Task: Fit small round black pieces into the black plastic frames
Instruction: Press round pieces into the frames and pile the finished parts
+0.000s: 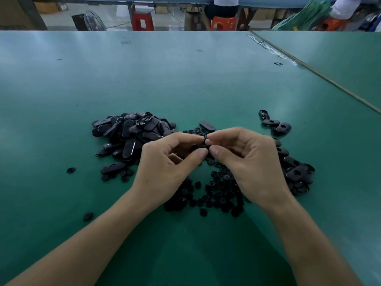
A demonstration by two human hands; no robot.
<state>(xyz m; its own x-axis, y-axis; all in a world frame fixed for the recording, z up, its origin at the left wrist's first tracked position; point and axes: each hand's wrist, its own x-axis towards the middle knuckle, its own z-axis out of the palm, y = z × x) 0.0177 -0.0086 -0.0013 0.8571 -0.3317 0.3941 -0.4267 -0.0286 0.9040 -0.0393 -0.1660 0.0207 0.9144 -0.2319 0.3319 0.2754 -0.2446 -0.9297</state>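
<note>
My left hand [171, 162] and my right hand [245, 159] meet above the green table, fingertips together. Between them they pinch a black plastic frame [201, 145] with a small round black piece [205, 137] at its top; my fingers hide most of both. A heap of oval black frames [132, 133] lies to the left. Loose small round pieces [216, 193] are scattered under and between my wrists. Frames with round holes [294, 172] are piled to the right, partly behind my right hand.
Stray frames [274, 122] lie at the back right and one frame [207, 125] just beyond my fingers. Single round pieces [70, 170] sit at the left. A seam [321, 75] crosses the green table [185, 79]. Red stools and seated persons are beyond the far edge.
</note>
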